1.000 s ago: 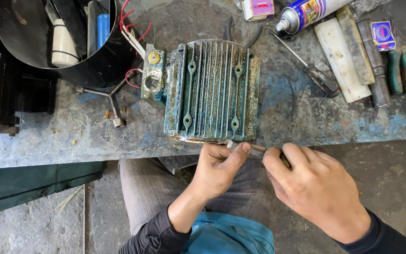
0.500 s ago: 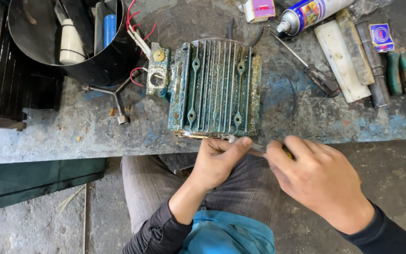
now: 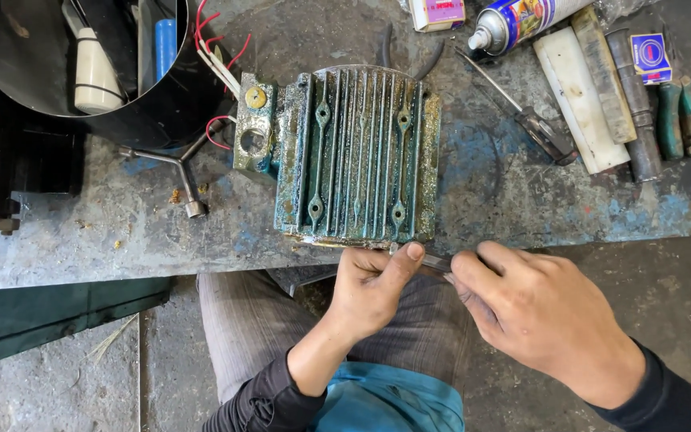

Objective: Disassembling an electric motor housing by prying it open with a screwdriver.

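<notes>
**Two hands on a thin tool at the edge of a finned motor housing**

The left hand (image 3: 373,284) is curled, its thumb and fingers pinched on a thin metal tool (image 3: 435,262) just under the near edge of the green finned motor housing (image 3: 357,156). The right hand (image 3: 541,308) is closed around the other end of the same tool, fingers wrapped tight. The housing lies on the worn workbench (image 3: 489,200), its near end at the bench edge, right above both hands. Red and white wires (image 3: 217,52) run from its left side toward a black bucket (image 3: 65,88). A three-armed wrench (image 3: 173,164) lies to the left. A spray can (image 3: 521,20), a screwdriver (image 3: 521,112) and green-handled pliers (image 3: 677,120) lie to the right, well apart from the hands.
</notes>
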